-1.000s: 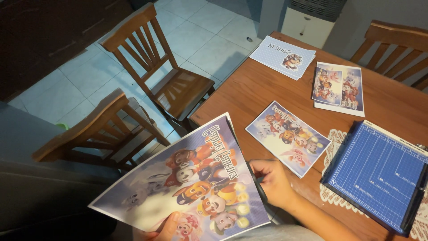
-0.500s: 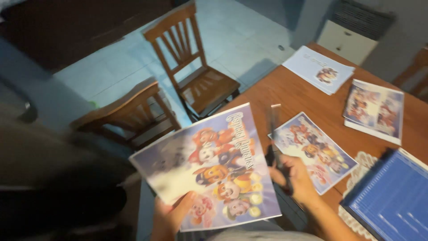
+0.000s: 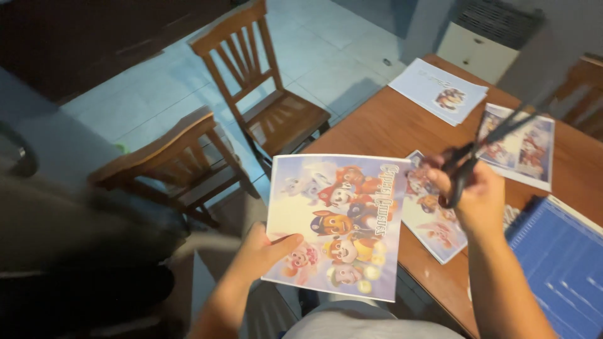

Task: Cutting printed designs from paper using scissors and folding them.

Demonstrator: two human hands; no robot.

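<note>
While the cartoon print (image 3: pixel 336 223) is hanging in the air just off the counter (image 3: pixel 383 125) edge, its long axis is running toward and away from the person and its title is lying along the right edge, and the left hand (image 3: pixel 264 251) is pinching the lower left edge. The right hand (image 3: pixel 474 194), fingers closed through the handles, is raising the scissors (image 3: pixel 483 147), blades slightly parted and pointing up and away. Cutting looks about to begin, so the blades would need bringing onto an edge.

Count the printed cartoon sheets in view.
4: one sheet in the left hand at, one under the right hand at, two farther along the table at and.
</note>
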